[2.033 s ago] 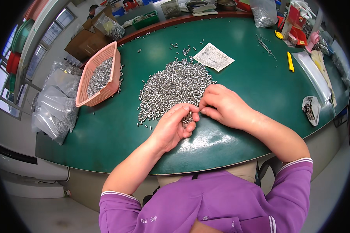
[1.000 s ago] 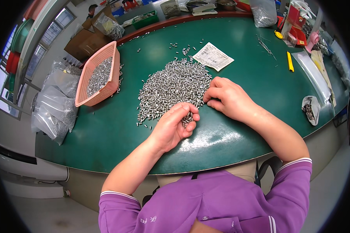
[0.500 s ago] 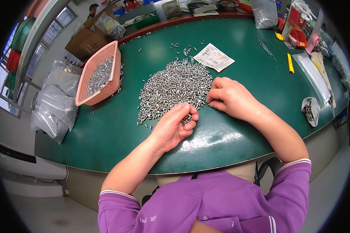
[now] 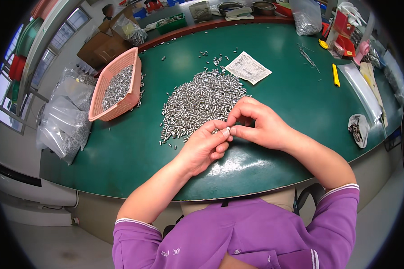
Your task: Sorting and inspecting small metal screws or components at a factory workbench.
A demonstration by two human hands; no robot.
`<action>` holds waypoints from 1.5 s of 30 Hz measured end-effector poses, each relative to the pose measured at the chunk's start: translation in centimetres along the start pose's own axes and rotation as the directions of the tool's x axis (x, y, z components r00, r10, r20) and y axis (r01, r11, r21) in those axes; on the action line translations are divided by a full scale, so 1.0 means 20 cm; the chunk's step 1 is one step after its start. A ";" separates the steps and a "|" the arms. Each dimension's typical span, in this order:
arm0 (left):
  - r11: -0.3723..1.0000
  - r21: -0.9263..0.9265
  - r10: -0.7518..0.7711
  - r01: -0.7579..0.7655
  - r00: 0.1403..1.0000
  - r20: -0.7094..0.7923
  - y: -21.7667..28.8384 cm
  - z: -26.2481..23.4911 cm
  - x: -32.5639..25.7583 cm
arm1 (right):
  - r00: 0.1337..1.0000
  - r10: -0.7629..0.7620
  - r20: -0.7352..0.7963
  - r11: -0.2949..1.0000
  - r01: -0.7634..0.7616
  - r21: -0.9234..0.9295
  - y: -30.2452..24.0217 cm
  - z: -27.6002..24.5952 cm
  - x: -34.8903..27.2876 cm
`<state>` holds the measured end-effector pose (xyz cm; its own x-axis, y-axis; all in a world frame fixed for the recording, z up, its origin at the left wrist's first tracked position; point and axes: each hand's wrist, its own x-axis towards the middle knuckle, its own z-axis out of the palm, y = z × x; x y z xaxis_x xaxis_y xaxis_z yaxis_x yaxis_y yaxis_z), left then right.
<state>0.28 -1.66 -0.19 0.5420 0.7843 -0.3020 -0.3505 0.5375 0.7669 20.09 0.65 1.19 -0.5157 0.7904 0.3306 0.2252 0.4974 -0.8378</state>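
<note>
A large pile of small silver metal pins, short and cylindrical, lies on the green tabletop. At the pile's near right edge my two hands meet. My left hand is closed, fingers curled over small metal pins, most of them hidden in the palm. My right hand pinches with thumb and index finger right at the left fingertips. A small shiny metal pin shows between the two hands' fingertips. Which hand bears it more cannot be told.
A pink basket of metal pins stands left, beside filled plastic bags. A printed paper slip lies behind the pile. Toward the right are a yellow cutter knife, thin wires and a white pouch of dark parts.
My right hand has moved left from the pile's right edge to my left fingertips. My left thumb and fingers have shifted to meet it.
</note>
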 end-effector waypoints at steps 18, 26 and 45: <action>0.999 -0.014 0.035 -0.035 0.999 0.021 0.01 -0.02 0.00 | 0.996 -0.089 0.011 0.790 0.078 -0.608 0.12 -0.08 0.00; 0.998 0.042 0.052 -0.053 0.999 0.015 0.00 0.00 0.00 | 1.000 -0.028 0.005 0.999 0.028 -0.017 0.03 -0.01 0.00; 0.999 0.016 0.047 -0.047 0.999 0.004 0.01 -0.01 0.00 | 0.995 -0.099 -0.013 0.824 0.074 -0.561 0.10 -0.04 -0.01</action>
<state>0.12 -1.54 -0.20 0.5281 0.8075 -0.2629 -0.3638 0.4948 0.7892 21.35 1.83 -0.28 -0.5245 0.7421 0.4173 0.6113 0.6694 -0.4222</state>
